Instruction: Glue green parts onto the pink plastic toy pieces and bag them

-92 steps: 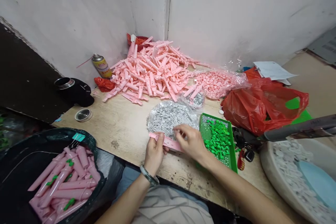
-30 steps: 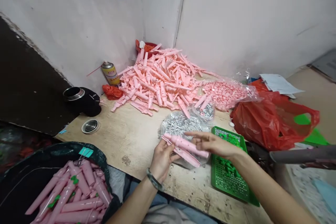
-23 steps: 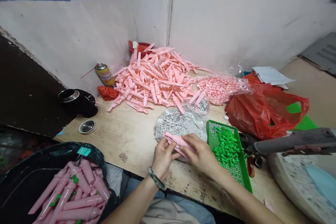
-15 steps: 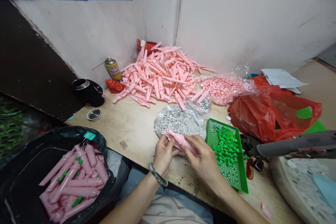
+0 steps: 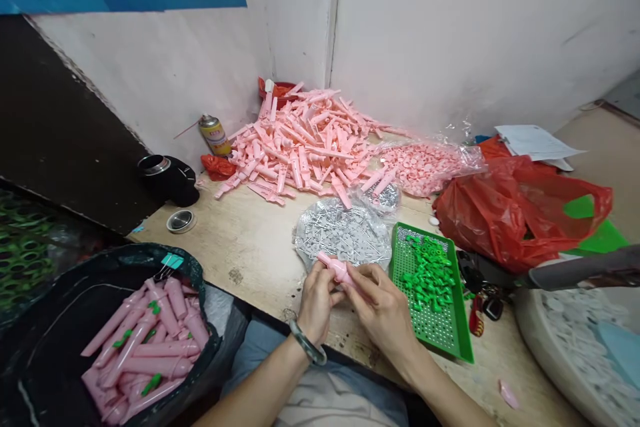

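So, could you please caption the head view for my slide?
Left hand and right hand grip a pink piece beside a green tray.

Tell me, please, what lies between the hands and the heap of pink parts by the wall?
A clear bag of silver pins, seen in the head view.

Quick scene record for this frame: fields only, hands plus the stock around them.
left hand: grips pink part, left end
right hand: grips same part, right side
beyond hands: pins bag
right: green tray holding green clips
back corner: pink pile, spray can
lower left: black bag of pink tubes
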A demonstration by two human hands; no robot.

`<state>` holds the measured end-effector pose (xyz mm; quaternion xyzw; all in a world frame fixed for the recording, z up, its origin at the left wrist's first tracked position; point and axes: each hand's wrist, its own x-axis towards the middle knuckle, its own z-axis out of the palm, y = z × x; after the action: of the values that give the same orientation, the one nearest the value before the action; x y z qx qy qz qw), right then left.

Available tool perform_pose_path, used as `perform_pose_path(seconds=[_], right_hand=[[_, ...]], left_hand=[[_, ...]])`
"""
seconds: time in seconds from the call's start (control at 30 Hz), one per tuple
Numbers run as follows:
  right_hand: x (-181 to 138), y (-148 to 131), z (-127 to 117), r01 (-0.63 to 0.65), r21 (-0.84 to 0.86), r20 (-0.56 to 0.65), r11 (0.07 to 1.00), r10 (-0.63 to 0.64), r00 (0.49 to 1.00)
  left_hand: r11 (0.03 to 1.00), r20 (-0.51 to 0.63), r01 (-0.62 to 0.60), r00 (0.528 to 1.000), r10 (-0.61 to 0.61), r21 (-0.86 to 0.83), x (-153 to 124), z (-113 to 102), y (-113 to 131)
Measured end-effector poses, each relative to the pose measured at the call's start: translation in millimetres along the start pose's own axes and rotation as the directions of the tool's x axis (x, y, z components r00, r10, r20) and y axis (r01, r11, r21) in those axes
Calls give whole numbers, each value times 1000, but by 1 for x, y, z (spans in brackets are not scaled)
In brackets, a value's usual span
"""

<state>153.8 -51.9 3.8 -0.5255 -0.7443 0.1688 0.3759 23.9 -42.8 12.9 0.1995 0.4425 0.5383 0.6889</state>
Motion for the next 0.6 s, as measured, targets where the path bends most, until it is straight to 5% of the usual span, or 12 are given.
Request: perform_pose_path(seconds=[0.6], right_hand=[[-1,-6,21,121,-111,-36,986,-126,991]], left_hand=[[992,-222,38,973,-63,-118,11,0,8]])
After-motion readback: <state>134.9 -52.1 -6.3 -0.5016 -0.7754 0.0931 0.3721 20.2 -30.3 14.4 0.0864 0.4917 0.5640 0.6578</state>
